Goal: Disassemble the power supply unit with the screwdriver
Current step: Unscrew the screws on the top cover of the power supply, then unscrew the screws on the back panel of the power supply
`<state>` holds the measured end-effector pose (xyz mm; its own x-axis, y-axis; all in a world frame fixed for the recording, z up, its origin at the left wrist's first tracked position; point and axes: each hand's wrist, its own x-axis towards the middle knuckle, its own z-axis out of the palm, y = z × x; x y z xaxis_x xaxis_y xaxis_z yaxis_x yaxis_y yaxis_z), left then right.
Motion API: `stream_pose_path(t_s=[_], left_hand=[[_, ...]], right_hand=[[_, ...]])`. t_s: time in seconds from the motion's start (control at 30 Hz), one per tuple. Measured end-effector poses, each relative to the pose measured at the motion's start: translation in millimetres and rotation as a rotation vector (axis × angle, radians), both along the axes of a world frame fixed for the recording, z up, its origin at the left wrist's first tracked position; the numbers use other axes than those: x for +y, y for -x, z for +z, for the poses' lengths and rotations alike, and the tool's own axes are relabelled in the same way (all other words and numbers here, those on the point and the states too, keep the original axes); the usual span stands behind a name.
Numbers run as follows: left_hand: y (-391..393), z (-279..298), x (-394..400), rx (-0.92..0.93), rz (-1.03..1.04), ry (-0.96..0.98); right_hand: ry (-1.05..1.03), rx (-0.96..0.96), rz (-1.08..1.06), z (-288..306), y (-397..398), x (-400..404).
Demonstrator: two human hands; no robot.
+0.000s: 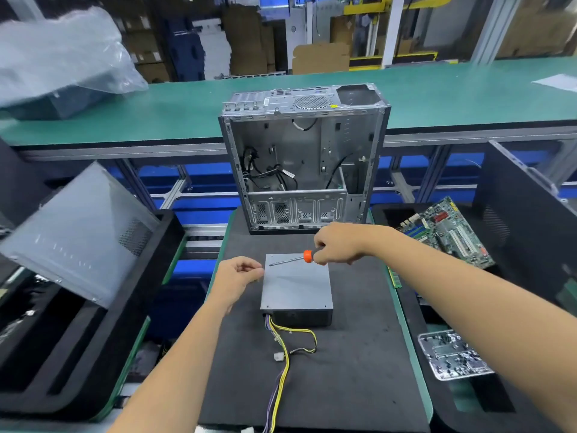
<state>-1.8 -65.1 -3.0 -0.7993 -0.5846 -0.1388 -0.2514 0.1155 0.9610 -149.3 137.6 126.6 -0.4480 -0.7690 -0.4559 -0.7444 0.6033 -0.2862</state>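
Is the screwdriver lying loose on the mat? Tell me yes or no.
No, the right hand grips the screwdriver above the power supply unit.

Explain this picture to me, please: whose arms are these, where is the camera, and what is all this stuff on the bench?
There is no robot here. A person wears a camera on the head, so the one picture looks forward and down at their own two arms.

On the dark mat lies a grey metal box, the power supply unit, with a bundle of yellow and purple wires trailing toward the viewer. Behind it stands an opened, mostly emptied computer case.

The right hand grips a screwdriver with an orange collar, its tip near the unit's far left corner. The left hand is loosely curled at the unit's left edge; whether it pinches something small I cannot tell.

To the right lie a green circuit board and a tray of small metal parts.
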Motion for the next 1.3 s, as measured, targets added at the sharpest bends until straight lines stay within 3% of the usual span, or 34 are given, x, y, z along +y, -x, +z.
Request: stream_pose_path(t_s=[0.3,0.6,0.8,1.13,1.3], left_hand=[[-14.5,-36.9,-34.3,-0.382,0.001,0.428],[-13.6,-57.7,-44.5,-0.539,-0.026,0.682],[-7.4,-61.0,-44.9,-0.542,-0.006,0.690],[-13.5,-51.9,-49.4,-0.540,0.014,0.520],[-16.5,-38.7,-44.7,-0.416,0.072,0.538]], right_hand=[[0.079,0.000,-0.060,-25.4,11.5,-25.4],[0.086,-0.007,0.000,-34.8,26.0,-47.5],[0.079,0.022,0.035,-39.0,32.2,-50.5],[0.050,-0.014,-0.027,-46.0,39.8,-55.8],[0.056,0.027,-0.052,-53.6,45.4,-56.5]])
